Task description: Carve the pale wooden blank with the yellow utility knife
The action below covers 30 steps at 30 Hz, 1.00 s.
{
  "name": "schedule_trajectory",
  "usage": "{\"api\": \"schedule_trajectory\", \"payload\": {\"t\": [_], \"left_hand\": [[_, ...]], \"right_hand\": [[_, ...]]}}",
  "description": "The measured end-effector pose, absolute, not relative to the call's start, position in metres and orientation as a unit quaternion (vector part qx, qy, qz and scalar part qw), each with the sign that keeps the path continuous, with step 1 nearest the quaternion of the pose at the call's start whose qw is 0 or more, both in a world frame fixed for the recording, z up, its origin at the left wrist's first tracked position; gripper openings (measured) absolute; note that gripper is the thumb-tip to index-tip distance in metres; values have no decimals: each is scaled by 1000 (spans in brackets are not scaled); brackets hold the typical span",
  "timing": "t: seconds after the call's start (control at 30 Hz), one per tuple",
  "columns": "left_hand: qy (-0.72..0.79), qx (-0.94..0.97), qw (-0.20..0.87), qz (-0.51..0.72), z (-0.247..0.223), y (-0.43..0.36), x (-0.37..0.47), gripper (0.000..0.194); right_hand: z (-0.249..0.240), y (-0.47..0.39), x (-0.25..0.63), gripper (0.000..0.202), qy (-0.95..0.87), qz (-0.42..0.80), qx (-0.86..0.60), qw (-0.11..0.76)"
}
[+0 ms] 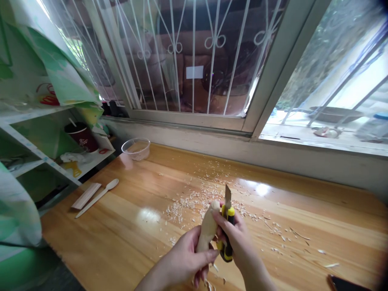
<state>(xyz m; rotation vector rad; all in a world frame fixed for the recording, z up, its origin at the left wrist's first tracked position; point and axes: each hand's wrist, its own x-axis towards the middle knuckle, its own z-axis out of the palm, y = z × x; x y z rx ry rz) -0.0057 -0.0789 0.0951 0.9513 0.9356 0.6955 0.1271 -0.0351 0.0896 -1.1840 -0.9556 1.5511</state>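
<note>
Pale wooden piece [208, 227] is held over the worktop [121, 242], pinched in the left grip [188, 252]; the right grip [238, 234] wraps a yellow-and-black knife [229, 242], its thumb near the piece's upper end. A clear bowl [142, 154] stands by the worktop's far left corner, its contents too unclear to tell; a dark cup [81, 138] with a straw [72, 121] stands on a shelf [93, 162]. The piece looks smooth, long and rounded at the tip, its long axis slanting away from the person and slightly right.
</note>
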Motion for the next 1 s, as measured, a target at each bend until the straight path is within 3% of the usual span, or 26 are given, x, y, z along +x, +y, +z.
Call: {"api": "schedule_trajectory", "payload": {"t": [0.2, 0.3, 0.5, 0.73, 1.0], "left_hand": [[453, 431, 670, 400, 101, -82, -12, 45], [447, 443, 653, 422, 107, -82, -18, 47], [436, 444, 651, 434, 116, -84, -24, 55], [490, 474, 614, 398, 121, -91, -22, 58], [495, 510, 546, 444, 126, -93, -19, 41]], "right_hand": [[87, -33, 140, 46, -574, 529, -448, 436], [87, -31, 151, 39, -732, 415, -407, 356], [94, -38, 147, 44, -836, 275, -393, 268], [102, -42, 147, 41, -859, 181, -381, 289], [104, -40, 148, 41, -866, 130, -371, 308]]}}
